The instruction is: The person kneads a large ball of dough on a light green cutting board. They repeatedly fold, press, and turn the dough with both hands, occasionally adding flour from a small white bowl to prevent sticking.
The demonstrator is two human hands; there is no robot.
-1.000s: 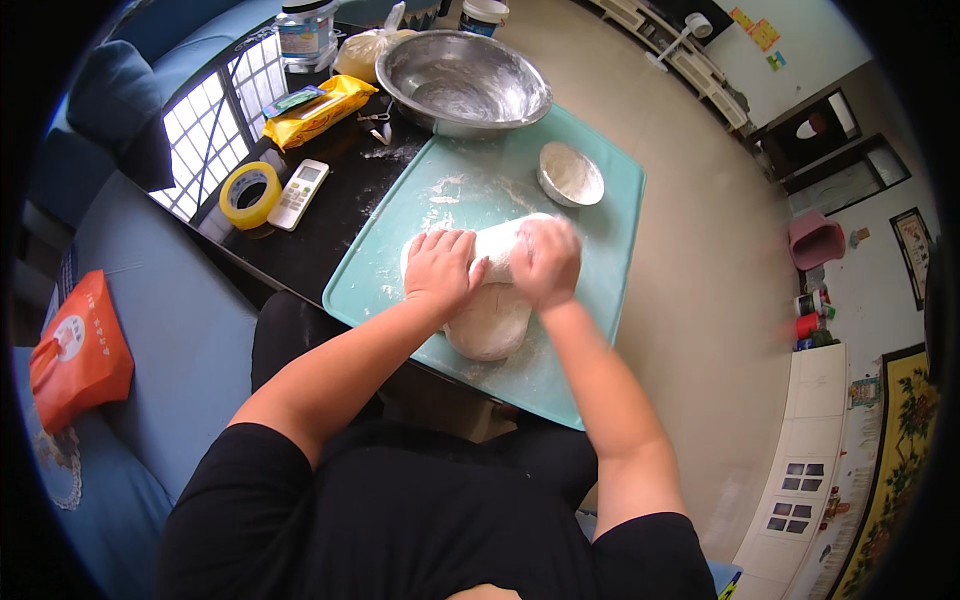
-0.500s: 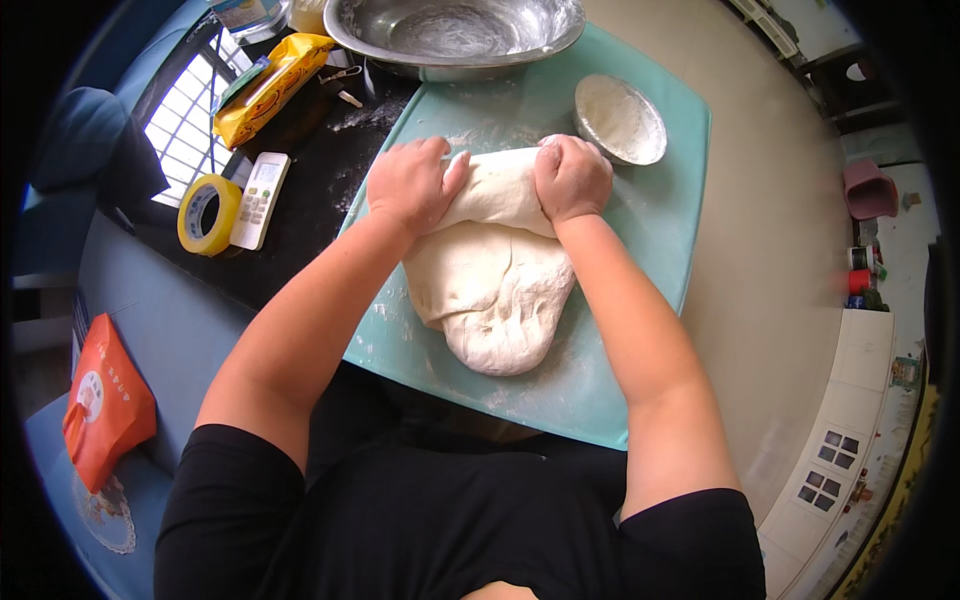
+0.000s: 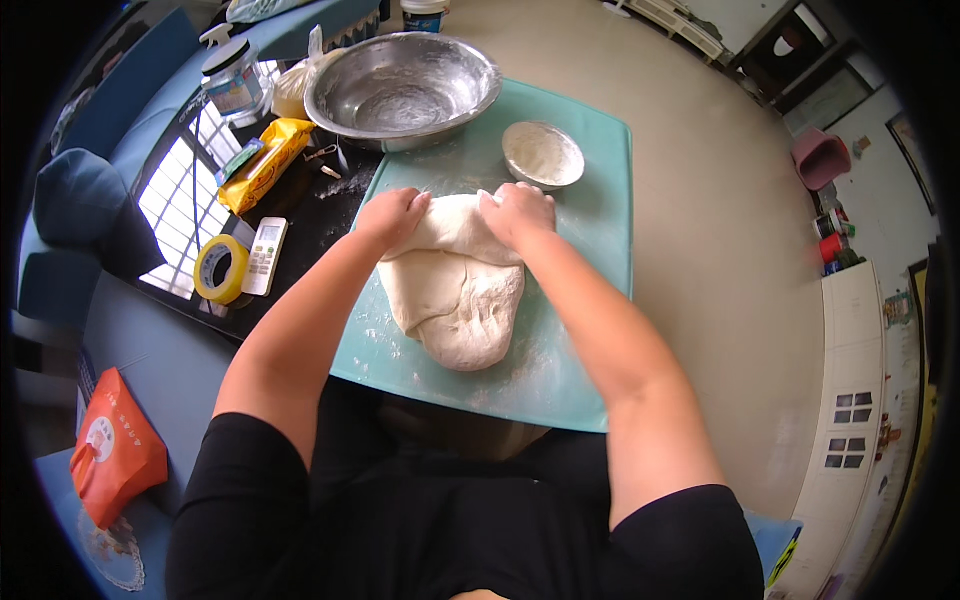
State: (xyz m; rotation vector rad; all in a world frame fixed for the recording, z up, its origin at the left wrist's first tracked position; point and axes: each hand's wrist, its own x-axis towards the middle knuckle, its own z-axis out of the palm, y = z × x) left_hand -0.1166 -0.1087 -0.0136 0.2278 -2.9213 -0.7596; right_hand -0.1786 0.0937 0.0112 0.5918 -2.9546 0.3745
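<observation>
A large lump of white dough (image 3: 460,300) lies on a teal board (image 3: 585,330) dusted with flour. Its far end is folded into a thick roll, while the nearer part spreads flat with creases and a rounded tip toward me. My left hand (image 3: 396,214) is closed around the roll's left end, fingers over the far side. On the right end, my right hand (image 3: 520,213) grips the roll the same way. The fingertips behind the dough are partly hidden. Just beyond my right hand stands a small metal bowl (image 3: 543,157) of flour.
A wide steel basin (image 3: 405,95) rests at the board's far left. On the black table are a yellow packet (image 3: 266,165), a yellow tape roll (image 3: 221,268), a white remote control (image 3: 265,256) and a clear jar (image 3: 233,85). An orange bag (image 3: 118,450) lies at left.
The head view has shifted, showing more of the far side, so everything sits differently in the picture. Both hands remain on the dough's far roll; its shape looks much the same.
</observation>
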